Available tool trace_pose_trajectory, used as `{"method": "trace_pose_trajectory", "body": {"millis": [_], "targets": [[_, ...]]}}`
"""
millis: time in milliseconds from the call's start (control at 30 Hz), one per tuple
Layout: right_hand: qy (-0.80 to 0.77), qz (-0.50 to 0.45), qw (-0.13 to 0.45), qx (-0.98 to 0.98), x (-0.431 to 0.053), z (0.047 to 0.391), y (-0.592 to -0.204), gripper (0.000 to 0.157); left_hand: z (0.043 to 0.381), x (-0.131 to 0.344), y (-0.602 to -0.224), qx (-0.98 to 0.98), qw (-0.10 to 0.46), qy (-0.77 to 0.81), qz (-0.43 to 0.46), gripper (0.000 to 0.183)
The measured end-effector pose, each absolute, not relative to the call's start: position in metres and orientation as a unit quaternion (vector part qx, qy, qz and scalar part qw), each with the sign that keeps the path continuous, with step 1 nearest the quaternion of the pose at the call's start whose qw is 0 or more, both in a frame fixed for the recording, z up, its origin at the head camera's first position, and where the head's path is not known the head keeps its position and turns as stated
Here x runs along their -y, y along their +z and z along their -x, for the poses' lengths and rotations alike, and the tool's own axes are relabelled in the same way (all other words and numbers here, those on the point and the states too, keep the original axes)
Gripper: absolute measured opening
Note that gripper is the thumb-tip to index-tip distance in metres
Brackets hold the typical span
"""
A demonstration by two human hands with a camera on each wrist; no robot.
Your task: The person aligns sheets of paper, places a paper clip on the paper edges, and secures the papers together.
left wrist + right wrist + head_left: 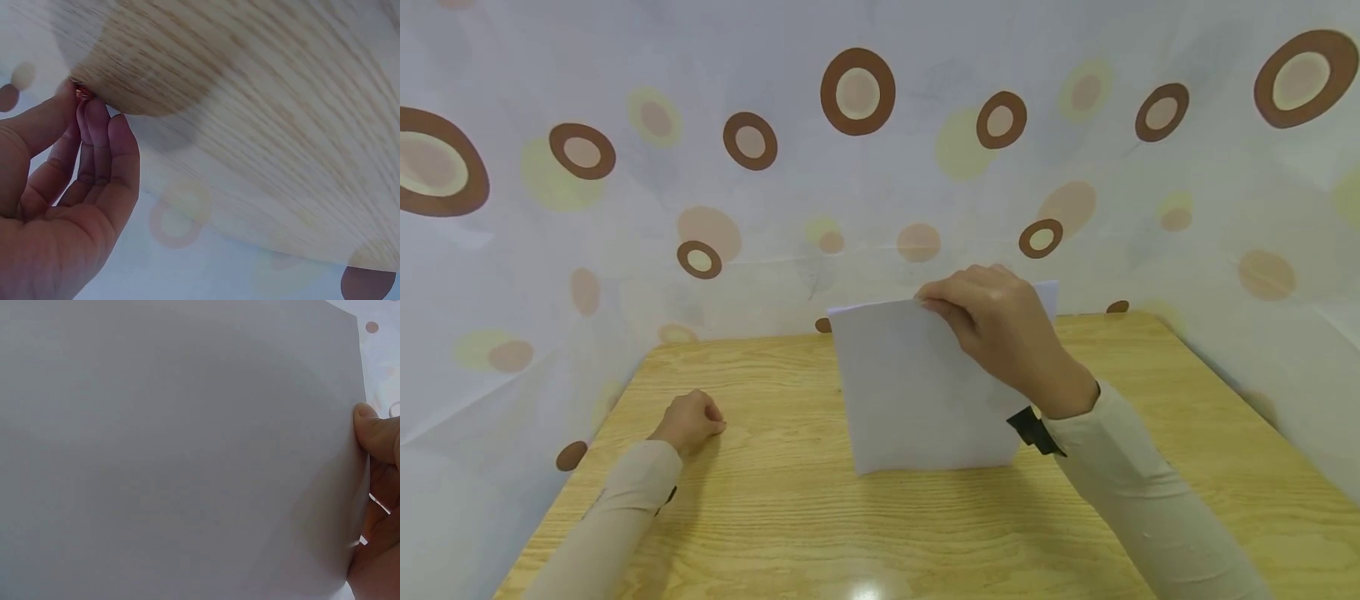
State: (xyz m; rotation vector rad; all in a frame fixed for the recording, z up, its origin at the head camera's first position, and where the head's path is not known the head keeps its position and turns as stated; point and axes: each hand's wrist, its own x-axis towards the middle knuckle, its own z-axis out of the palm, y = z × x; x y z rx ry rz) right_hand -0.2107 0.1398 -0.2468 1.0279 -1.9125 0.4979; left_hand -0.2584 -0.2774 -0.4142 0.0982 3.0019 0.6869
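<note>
My right hand (1011,337) pinches a white sheet of paper (917,392) by its top edge. The sheet hangs upright above the middle of the table, its lower edge towards me. In the right wrist view the paper (187,450) fills most of the picture, and the thumb (375,434) presses on its near face. Off to the left, my left hand (688,421) is low over the table. Between its thumb and fingertips it pinches a tiny reddish, shiny thing (82,93), mostly covered by the fingers; I cannot tell its kind.
The wooden table (760,517) has light grain and lies under both hands. A pale sheet with brown and yellow circles (857,192) stands as a backdrop behind the table and along its sides. A black band (1033,429) is on the right wrist.
</note>
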Motion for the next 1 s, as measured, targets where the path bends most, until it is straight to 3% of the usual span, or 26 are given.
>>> {"method": "trace_pose_trajectory", "body": {"millis": [200,600,1000], "targets": [[0.200,-0.413,0.443,0.770,-0.141,0.210,-0.246,0.008,0.257,0.272,-0.412,-0.977,0.011,0.206,-0.048,0.011],[0.207,-0.414,0.441,0.769,-0.143,0.211,-0.244,0.008,0.258,0.265,-0.413,-0.978,0.058,0.196,-0.048,0.011],[0.211,-0.417,0.443,0.765,-0.142,0.211,-0.247,0.008,0.244,0.214,-0.413,-0.961,0.021,0.236,-0.143,0.007]]}}
